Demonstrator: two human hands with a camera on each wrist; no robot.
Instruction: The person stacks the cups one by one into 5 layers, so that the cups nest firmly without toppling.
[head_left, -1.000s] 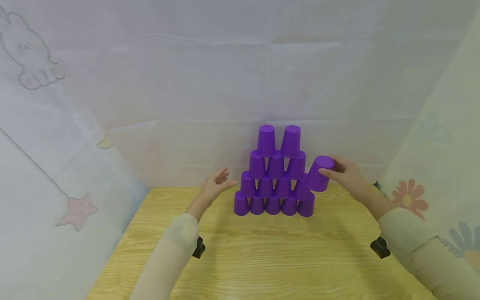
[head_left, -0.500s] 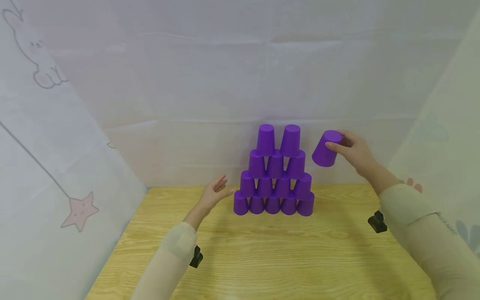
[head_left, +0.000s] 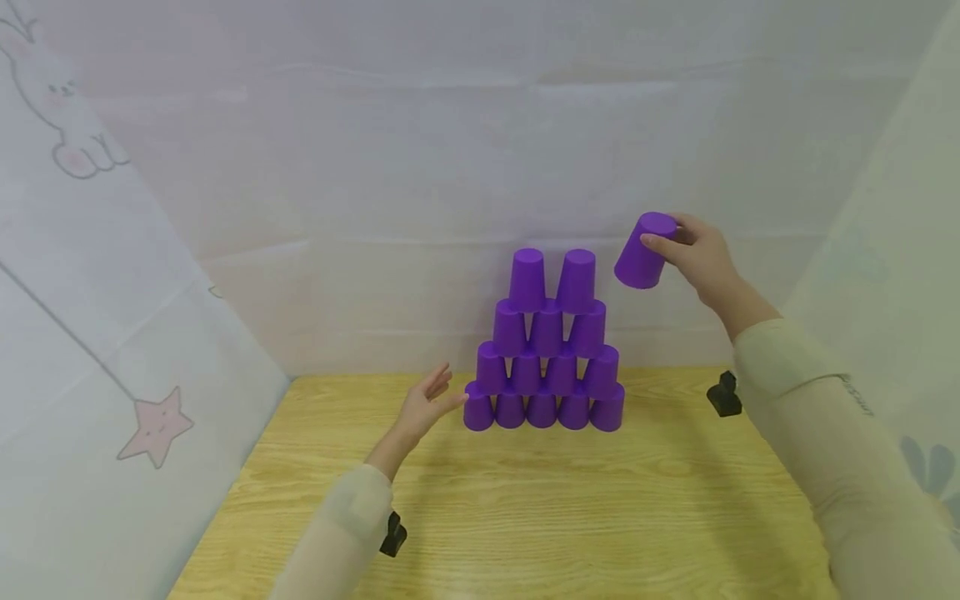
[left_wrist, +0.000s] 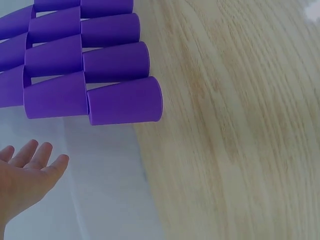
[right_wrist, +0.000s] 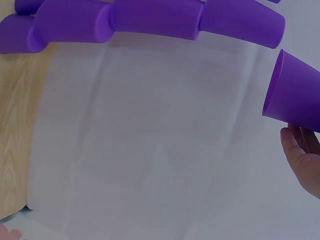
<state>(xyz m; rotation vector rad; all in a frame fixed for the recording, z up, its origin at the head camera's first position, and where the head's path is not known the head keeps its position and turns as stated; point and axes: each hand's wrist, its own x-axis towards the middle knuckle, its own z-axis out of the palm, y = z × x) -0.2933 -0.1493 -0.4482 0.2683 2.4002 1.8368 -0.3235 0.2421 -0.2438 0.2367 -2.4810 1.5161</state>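
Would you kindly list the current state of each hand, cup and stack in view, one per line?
Right hand: raised, gripping one purple cup.
Held cup: upside down, tilted, in the air to the upper right of the pyramid, touching no other cup.
Cup pyramid: standing on the wooden table, cups upside down, rows of five, four, three, two; top spot unfilled.
Left hand: fingers straight, holding nothing, beside the bottom-left cup.
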